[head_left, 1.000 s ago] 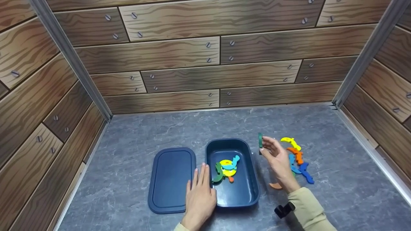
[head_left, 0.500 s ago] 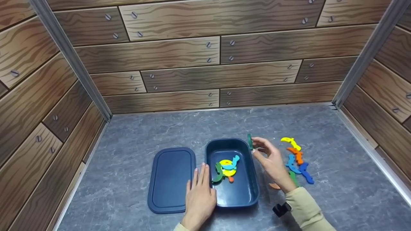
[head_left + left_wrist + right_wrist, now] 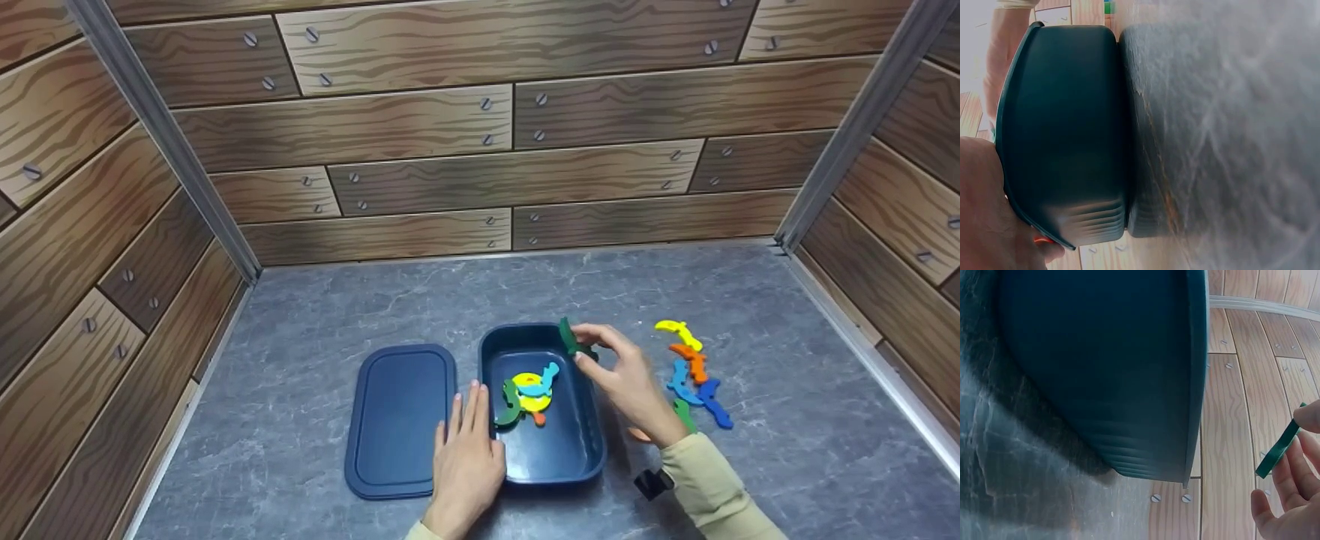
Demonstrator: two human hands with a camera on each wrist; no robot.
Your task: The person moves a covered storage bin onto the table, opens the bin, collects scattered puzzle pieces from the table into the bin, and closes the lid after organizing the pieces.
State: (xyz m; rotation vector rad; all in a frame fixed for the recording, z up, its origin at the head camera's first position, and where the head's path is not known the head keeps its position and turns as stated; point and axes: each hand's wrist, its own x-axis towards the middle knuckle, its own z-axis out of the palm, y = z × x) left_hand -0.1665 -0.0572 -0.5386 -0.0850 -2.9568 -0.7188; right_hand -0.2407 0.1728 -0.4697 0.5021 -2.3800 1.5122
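In the head view my right hand [image 3: 628, 381] pinches a flat dark green curved piece [image 3: 567, 337] between thumb and fingertips, over the far right corner of a dark blue plastic box [image 3: 559, 459]. The right wrist view shows the same green piece [image 3: 1279, 451] edge-on, above rim height. My left hand [image 3: 471, 457] lies with straight fingers along the box's left rim. Inside the box are another dark green curved piece [image 3: 511, 406], a round yellow piece [image 3: 535, 406], a light blue piece [image 3: 550, 373] and a small orange end [image 3: 539, 420], partly covered.
Left of the box lies its dark blue lid [image 3: 401, 420]. To the right are loose pieces: yellow [image 3: 690, 339], orange [image 3: 697, 367], light blue [image 3: 680, 386], dark blue [image 3: 718, 409], green [image 3: 683, 414] and a partly hidden light orange one [image 3: 640, 434]. Wood-patterned walls enclose the grey table [image 3: 337, 307].
My right hand has carried the dark green piece leftward, from right of the box to over its far right corner, and the piece has tilted. My left hand has stayed put.
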